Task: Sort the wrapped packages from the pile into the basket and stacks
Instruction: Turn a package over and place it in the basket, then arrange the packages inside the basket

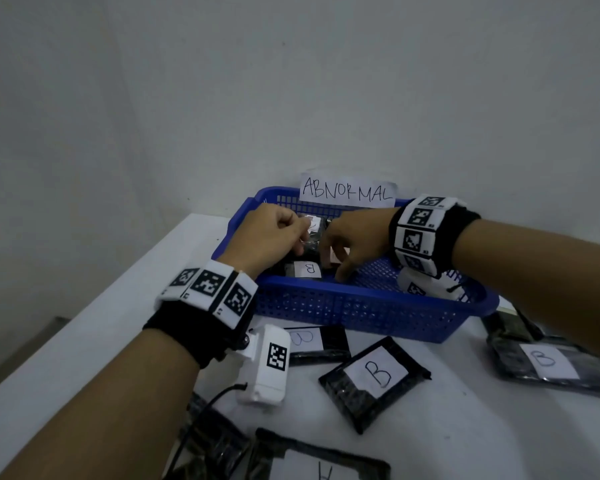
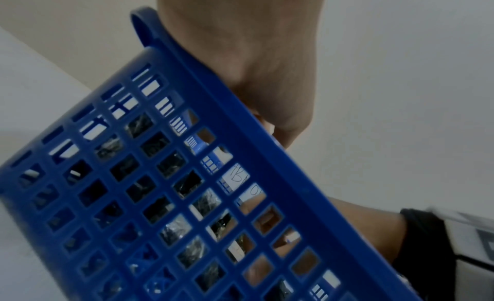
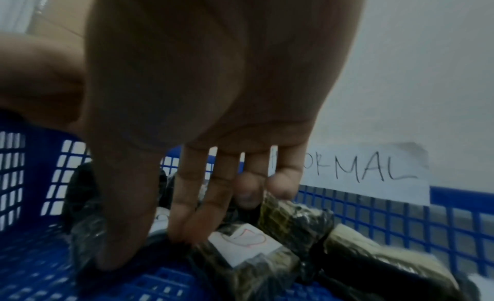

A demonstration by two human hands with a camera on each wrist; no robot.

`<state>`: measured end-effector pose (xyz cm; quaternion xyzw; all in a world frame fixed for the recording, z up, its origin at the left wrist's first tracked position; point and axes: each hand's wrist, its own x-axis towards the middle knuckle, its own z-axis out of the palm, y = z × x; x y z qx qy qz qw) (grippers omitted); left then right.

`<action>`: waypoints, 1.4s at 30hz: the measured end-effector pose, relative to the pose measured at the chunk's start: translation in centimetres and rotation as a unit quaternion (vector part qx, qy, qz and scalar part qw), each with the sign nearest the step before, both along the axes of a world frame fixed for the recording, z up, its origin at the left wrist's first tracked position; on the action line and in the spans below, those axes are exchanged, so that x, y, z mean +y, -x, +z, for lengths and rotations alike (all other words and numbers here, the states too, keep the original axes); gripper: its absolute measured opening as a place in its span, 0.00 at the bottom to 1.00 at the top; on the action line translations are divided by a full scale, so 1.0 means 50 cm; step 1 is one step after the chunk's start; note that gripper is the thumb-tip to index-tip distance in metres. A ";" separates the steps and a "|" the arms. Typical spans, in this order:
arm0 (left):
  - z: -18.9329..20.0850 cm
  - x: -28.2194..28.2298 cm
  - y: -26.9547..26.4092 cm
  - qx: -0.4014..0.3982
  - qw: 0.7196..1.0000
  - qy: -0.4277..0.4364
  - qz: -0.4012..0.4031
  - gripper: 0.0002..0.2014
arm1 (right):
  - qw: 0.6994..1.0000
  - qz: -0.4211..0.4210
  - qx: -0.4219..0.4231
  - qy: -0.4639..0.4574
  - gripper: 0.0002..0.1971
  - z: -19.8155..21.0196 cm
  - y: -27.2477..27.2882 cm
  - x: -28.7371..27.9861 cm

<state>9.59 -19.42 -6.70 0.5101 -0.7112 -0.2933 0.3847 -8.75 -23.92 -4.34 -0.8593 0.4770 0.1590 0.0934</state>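
Observation:
Both hands are inside the blue basket (image 1: 326, 285), which bears a paper label reading ABNORMAL (image 1: 347, 192). My left hand (image 1: 284, 233) has its fingers curled and pinches the left edge of a dark wrapped package (image 1: 313, 239) with a white label. From the other side my right hand (image 1: 336, 254) reaches down. In the right wrist view its thumb and first two fingers (image 3: 187, 221) pinch dark wrap on the basket floor, next to a package with a red-marked label (image 3: 244, 242). Another package marked B (image 1: 307, 270) lies in the basket below the hands.
Loose wrapped packages lie on the white table in front of the basket: three marked B (image 1: 317, 341) (image 1: 374, 379) (image 1: 548, 363) and one marked A (image 1: 321, 460). The basket stands against the grey wall. The table edge (image 1: 94, 299) runs along the left.

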 end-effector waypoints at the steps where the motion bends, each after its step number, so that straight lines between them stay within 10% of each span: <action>1: 0.001 0.001 0.000 0.006 1.000 0.010 0.008 0.16 | 1.000 -0.001 -0.004 -0.027 0.16 0.001 -0.005 0.004; 10: 0.002 0.001 0.000 0.021 0.999 0.026 0.020 0.17 | 0.997 -0.011 0.001 -0.074 0.17 0.013 0.004 0.003; 20: 0.054 0.053 -0.012 0.055 0.996 0.054 -0.054 0.16 | 0.980 -0.017 -0.140 0.139 0.11 0.218 0.055 0.149; 30: 0.057 0.195 0.027 -0.025 0.993 -0.069 -0.096 0.21 | 0.995 -0.014 0.084 0.058 0.20 -0.017 0.045 0.403; 42: 0.058 0.242 0.005 -0.104 0.981 -0.128 -0.105 0.20 | 0.971 -0.084 -0.156 0.162 0.26 0.035 0.105 0.442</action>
